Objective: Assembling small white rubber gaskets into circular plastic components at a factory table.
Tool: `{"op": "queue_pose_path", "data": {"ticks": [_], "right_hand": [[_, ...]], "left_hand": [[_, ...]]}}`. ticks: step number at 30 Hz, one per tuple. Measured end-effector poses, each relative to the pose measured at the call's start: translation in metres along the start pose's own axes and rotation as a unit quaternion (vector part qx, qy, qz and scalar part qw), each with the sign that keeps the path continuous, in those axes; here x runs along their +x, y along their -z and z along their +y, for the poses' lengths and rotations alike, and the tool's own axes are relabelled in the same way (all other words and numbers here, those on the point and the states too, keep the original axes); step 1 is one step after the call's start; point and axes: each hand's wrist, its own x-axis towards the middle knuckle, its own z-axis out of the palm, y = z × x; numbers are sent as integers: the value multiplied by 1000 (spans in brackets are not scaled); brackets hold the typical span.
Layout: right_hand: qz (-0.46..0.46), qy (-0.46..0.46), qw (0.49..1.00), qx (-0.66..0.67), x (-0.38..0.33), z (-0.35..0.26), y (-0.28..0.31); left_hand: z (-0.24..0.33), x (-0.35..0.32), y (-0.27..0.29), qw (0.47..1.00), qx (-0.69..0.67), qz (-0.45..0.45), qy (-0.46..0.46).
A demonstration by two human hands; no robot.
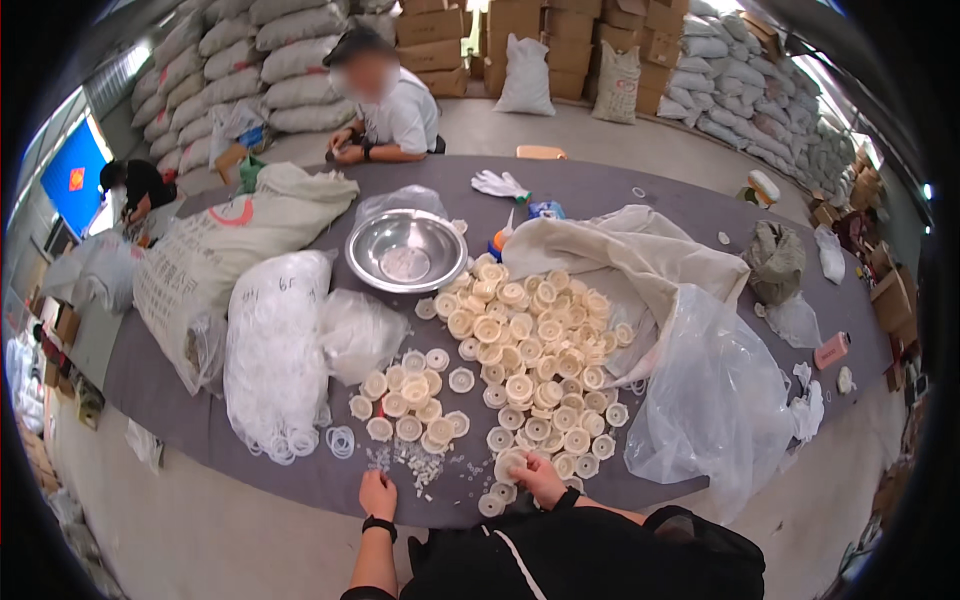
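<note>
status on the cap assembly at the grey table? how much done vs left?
Done, apparently: a small group of cream caps set apart on the grey table. In hand: the right hand holds one cap; the left hand rests by the tiny white parts. Left: the much larger cap pile and a clear bag of rings. Early, I'd judge.

White sacks (pixel 290 60), brown cartons (pixel 520 30) behind table.

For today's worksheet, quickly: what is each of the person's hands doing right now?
Left hand: closed loosely at the small white pieces; a grip cannot be told.
Right hand: holding a cream round cap.
</note>
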Motion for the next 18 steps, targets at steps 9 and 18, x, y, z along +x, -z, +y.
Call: {"op": "queue_pose_path", "data": {"ticks": [9,18], "right_hand": [[-93,96,963,-234,-4,9,-10],[-154,120,960,-199,-35,-3,-19]], "left_hand": [[98,-17,18,845,-468,-243,88],[135,-43,26,689,-539,-457,160]]}}
